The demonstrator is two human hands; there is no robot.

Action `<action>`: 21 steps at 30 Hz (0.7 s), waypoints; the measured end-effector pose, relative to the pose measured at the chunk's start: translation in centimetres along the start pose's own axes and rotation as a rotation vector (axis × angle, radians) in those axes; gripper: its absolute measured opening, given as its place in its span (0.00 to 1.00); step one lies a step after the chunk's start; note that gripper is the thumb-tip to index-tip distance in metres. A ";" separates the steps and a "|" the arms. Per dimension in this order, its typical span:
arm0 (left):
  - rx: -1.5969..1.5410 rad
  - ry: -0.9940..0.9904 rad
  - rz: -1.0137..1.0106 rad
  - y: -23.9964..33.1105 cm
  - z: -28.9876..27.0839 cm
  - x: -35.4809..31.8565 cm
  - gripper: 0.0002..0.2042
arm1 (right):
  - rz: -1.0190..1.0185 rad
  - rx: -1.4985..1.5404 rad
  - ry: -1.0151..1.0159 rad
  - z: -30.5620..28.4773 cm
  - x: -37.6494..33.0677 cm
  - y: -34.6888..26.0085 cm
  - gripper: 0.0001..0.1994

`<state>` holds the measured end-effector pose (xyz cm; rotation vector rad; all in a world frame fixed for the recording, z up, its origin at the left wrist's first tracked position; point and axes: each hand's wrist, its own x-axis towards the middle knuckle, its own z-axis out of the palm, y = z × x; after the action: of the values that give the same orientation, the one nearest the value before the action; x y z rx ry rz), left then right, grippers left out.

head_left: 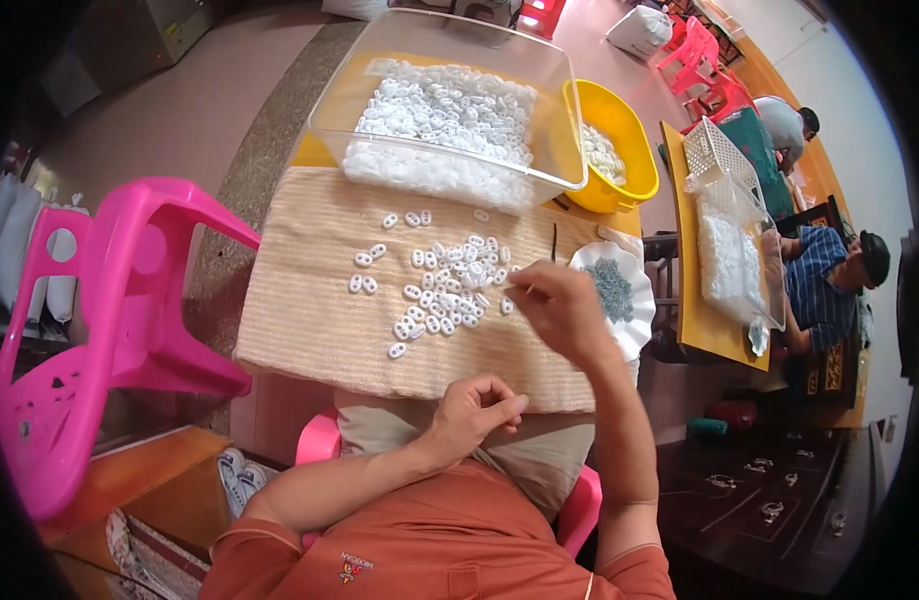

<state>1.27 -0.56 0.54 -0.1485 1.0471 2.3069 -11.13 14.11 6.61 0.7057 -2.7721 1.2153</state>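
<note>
Head view, and it's the white two-hole plastic pieces (444, 290) front and centre, heaped loosely on the person's side of the big clear plastic bin (557, 105), with a few strays lying between heap and bin. Right hand (556, 300) at the heap's edge, below the bin's near right corner: fingertips drawn together in a pinch, and whether a piece sits between them, I can't tell. Left hand (479, 415) rests farther from the bin, at the person's lap, fingers half curled and thumb near the forefinger; can't tell whether anything is tucked inside. Under the heap, a beige ribbed cloth (309, 320) spreads from the bin's near side toward the person. Off the bin's near right corner, a fluted white dish (635, 338) carries a mound of small grey parts (607, 288), and a thin black stick (554, 240) lies between dish and bin. Hard by the bin's right side, a yellow tub (641, 180) with pale pieces inside. Left of the bin, a pink plastic chair (164, 365); well to its right, a person in a striped blue shirt (824, 285) sits at another table (694, 320).
</note>
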 end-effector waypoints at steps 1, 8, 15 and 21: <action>0.006 -0.007 0.008 -0.1 0.1 0.0 0.06 | -0.023 -0.086 -0.017 1.1 -0.4 0.3 0.05; 0.026 0.027 0.019 0.0 0.1 0.0 0.07 | -0.008 -0.357 -0.288 2.5 -0.8 0.0 0.09; 0.036 0.043 0.046 -0.3 -0.2 0.2 0.07 | 0.022 -0.384 -0.261 2.2 -1.6 0.9 0.08; 0.035 0.071 0.037 -0.3 -0.1 0.3 0.07 | 0.010 -0.331 -0.138 2.9 -1.2 0.4 0.11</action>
<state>1.19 -0.35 0.18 -0.2006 1.1342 2.3295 -9.80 12.77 4.09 0.7680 -2.9834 0.7032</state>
